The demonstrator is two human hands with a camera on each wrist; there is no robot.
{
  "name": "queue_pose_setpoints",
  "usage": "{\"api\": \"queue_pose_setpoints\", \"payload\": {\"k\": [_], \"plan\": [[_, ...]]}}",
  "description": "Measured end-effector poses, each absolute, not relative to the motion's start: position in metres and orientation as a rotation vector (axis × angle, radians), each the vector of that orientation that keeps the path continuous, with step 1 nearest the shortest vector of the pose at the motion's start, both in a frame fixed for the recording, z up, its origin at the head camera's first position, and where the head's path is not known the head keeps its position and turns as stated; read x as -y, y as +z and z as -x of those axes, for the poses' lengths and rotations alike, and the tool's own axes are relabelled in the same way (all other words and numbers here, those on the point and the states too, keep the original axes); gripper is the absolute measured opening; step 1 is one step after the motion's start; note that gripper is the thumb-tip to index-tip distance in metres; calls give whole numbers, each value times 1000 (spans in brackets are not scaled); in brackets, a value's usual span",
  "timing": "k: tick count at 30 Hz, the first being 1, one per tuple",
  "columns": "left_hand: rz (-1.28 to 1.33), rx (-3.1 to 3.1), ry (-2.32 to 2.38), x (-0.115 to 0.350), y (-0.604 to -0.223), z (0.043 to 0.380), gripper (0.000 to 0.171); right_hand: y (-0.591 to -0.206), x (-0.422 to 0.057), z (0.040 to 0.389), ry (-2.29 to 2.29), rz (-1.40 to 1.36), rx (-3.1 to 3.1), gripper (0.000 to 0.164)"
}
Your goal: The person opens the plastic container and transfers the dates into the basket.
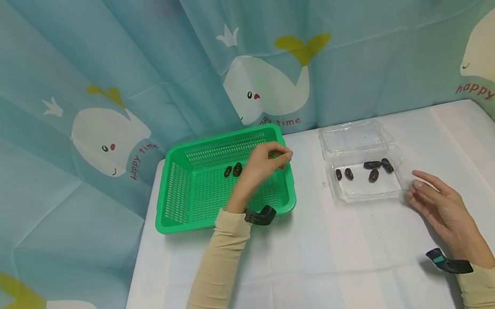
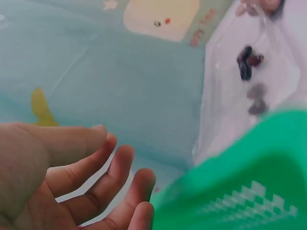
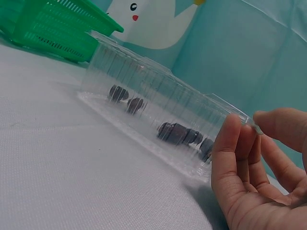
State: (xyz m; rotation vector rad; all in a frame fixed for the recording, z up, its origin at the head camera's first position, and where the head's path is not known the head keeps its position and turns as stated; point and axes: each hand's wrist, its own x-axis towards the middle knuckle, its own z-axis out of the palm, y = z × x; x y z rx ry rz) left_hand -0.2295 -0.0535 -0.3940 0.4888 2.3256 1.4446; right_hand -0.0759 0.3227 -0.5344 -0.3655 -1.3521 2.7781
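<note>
My left hand [image 1: 261, 166] hovers over the right part of a green plastic basket [image 1: 289, 199], its fingers loosely bent. In the left wrist view, nothing shows between that hand's thumb and fingers. A few dark brown dates [image 1: 237, 169] lie on the basket's floor. To the right stands a clear plastic box [image 1: 360, 189] with its lid [image 1: 350, 137] folded back, holding several dates [image 1: 373, 175]. At the box's right edge is my right hand [image 1: 446, 212]; the right wrist view shows its thumb and fingertips pinching the rim.
A white cloth [image 1: 315, 273] covers the table beneath the basket and box. Behind the table hangs a blue curtain [image 1: 370, 70] printed with whales. Black bands [image 1: 261, 216] are worn on both wrists.
</note>
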Motion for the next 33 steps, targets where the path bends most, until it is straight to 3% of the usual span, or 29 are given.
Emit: {"api": "queue_pose_setpoints", "payload": {"k": [19, 33], "plan": [[-576, -2373, 1389, -32, -415, 204, 16, -533, -322, 78, 2783, 370, 1342, 36], [-507, -2269, 1461, -82, -447, 201, 23, -532, -323, 78, 2778, 391, 1343, 35]]}}
